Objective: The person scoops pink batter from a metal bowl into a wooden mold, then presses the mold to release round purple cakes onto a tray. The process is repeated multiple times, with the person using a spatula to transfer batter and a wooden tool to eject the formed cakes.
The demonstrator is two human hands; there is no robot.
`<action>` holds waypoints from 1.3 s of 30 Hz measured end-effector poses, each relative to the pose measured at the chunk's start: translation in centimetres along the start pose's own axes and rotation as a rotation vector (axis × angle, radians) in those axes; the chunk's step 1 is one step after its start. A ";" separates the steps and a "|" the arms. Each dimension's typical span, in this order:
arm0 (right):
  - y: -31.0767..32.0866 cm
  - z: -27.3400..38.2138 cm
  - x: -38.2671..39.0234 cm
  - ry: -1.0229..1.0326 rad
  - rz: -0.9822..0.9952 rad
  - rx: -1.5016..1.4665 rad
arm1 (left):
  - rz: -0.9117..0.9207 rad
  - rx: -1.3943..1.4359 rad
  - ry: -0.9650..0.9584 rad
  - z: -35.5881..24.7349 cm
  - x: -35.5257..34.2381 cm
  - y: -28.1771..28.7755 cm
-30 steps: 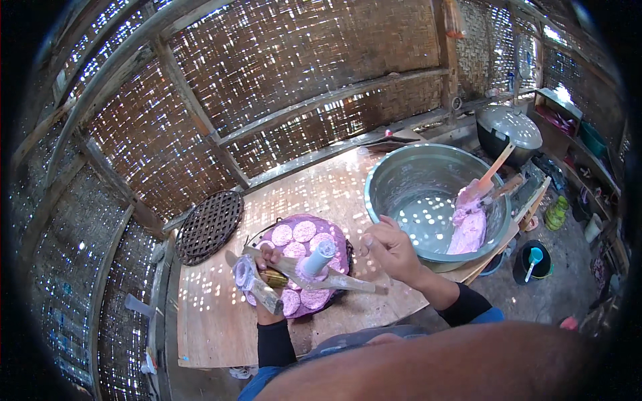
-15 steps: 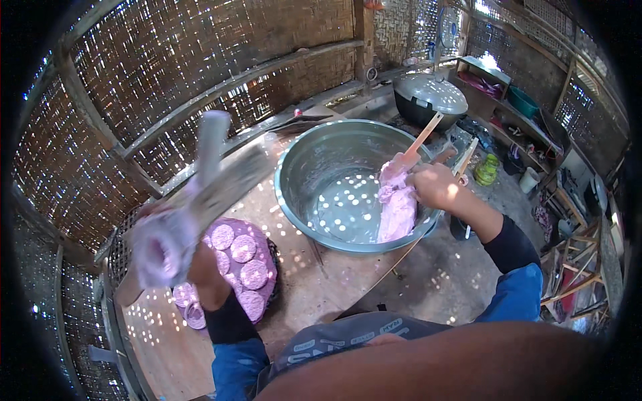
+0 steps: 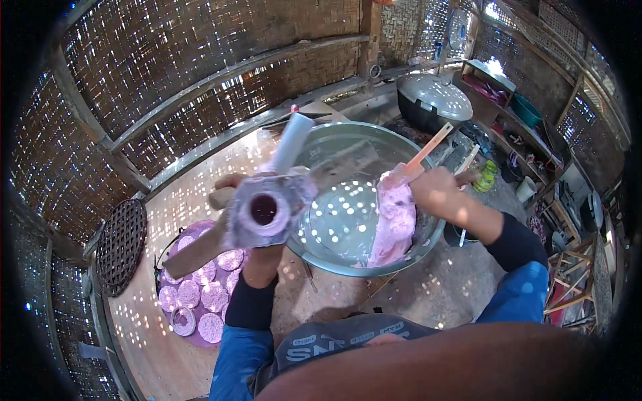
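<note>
My left hand (image 3: 262, 260) is closed around a wooden-handled dough press (image 3: 264, 210) smeared with pale dough. Its round dark mouth faces me, and a whitish tube (image 3: 291, 142) sticks out beyond it. Over the right side of a large grey-green basin (image 3: 334, 266), my right hand (image 3: 435, 190) is a fist against a lump of pink dough (image 3: 393, 227). A brown stub juts from above that fist; what it belongs to is hidden. A spatula (image 3: 428, 152) with a wooden handle stands tilted in the dough, beside the fist.
Several round pink dough discs (image 3: 189, 293) lie on a pink-covered tray (image 3: 199, 337) at left, one inside a ring (image 3: 182, 321). A dark woven mat (image 3: 122, 247) lies farther left. Behind the basin stands a lidded pot (image 3: 435, 97). Shelves (image 3: 511, 107) line the right wall.
My left hand has swung the press rightward from the left, over the tray's edge and the basin's left rim. My right hand stays at the dough, shifted slightly.
</note>
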State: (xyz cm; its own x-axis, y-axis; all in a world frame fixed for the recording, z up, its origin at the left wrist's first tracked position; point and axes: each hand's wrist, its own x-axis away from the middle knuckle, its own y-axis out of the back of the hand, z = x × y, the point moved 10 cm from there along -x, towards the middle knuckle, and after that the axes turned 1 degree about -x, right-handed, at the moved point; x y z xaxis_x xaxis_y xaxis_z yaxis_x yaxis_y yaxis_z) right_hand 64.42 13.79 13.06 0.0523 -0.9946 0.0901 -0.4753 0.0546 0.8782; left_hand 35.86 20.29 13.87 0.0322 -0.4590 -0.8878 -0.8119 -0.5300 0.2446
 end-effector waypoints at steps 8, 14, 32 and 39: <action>7.9 -0.7 5.4 0.133 0.061 -0.782 | -0.112 0.101 -0.135 0.5 -2.4 5.6; 8.6 5.3 2.5 0.402 0.131 -1.133 | 0.002 -0.114 -0.264 -2.9 -2.0 5.9; 20.4 16.1 10.7 0.380 -0.918 -0.285 | 0.481 -0.287 -0.052 2.5 -3.1 9.6; 19.5 13.1 10.6 0.136 -1.098 -0.826 | -0.058 -0.290 -0.179 0.2 -4.4 15.7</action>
State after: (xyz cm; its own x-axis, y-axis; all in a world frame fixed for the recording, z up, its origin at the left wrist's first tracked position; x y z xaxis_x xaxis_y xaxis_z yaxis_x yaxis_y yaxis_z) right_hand 44.16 3.18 24.98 0.1645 -0.5476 -0.8204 0.5167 -0.6606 0.5446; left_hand 22.82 14.14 21.57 -0.0506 -0.3035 -0.9515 -0.6118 -0.7436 0.2698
